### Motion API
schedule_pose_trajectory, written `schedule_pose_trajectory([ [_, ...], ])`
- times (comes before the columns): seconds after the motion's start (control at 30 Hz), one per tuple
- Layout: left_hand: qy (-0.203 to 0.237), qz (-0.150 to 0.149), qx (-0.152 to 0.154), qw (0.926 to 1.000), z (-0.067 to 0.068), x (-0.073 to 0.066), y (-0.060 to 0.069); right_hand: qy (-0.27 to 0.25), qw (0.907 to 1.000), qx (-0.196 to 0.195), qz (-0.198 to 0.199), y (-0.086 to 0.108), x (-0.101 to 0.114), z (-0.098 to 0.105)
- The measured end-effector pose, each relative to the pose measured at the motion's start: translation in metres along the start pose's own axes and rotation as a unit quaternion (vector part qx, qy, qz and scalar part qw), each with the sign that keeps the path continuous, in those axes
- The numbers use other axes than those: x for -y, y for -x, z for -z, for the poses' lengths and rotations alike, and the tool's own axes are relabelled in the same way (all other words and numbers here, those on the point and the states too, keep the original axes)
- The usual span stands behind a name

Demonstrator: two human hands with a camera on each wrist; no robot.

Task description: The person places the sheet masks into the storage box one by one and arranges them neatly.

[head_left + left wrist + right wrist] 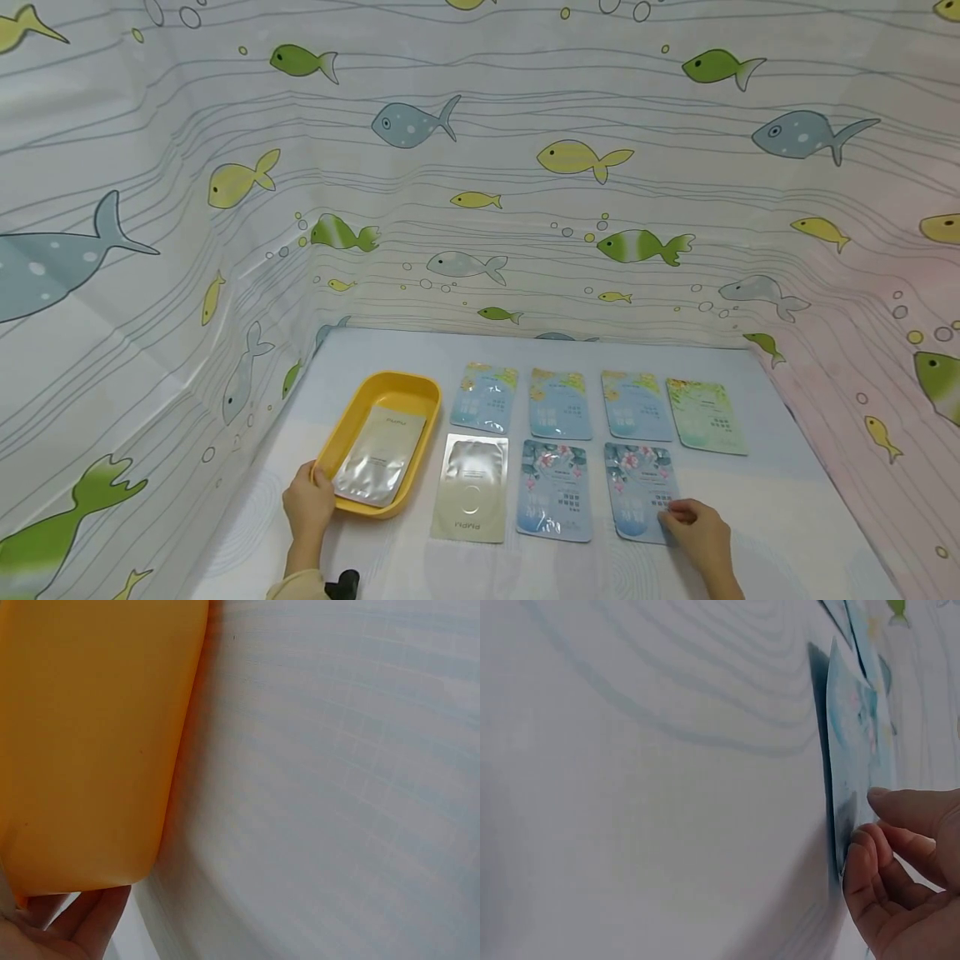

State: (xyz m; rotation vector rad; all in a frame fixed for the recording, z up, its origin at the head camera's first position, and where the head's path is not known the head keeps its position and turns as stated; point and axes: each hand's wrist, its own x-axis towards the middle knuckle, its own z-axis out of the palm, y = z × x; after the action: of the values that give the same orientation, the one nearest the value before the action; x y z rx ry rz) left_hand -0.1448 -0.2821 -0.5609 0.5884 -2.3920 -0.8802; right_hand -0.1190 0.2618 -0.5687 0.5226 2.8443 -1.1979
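My left hand (308,502) grips the near left corner of a yellow tray (429,433), its fingers against the tray's outer wall in the left wrist view. Inside the tray lies a silvery-beige face mask packet (382,454). At the right, my right hand (701,533) pinches the lower right corner of a blue floral face mask packet (641,483). The right wrist view shows that packet (847,735) edge-on, slightly off the cloth, with thumb and curled fingers at its corner. To its left lie another blue floral packet (555,492) and a silvery-beige packet (471,492).
Behind them is a row of packets: three blue ones with yellow flowers (483,398) and a green one (707,417) at the right end. A pale cloth (780,500) covers the table. Fish-patterned sheeting (525,208) rises at the back and sides.
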Motion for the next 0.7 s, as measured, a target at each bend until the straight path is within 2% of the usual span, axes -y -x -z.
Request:
schedule_pose_trajectory([
  [0.3,0.000,0.008,0.006,1.0000,0.000,0.002,0.000,0.036,0.9967,-0.002,-0.073,0.000,-0.006,0.002],
  [0.47,-0.003,0.010,0.009,0.9999,0.001,0.000,0.000,0.051,0.9948,0.013,-0.087,0.002,-0.007,0.007],
  [0.7,0.010,-0.007,-0.003,0.9999,-0.003,0.005,0.000,0.085,0.9869,0.036,-0.133,0.004,0.000,0.012],
])
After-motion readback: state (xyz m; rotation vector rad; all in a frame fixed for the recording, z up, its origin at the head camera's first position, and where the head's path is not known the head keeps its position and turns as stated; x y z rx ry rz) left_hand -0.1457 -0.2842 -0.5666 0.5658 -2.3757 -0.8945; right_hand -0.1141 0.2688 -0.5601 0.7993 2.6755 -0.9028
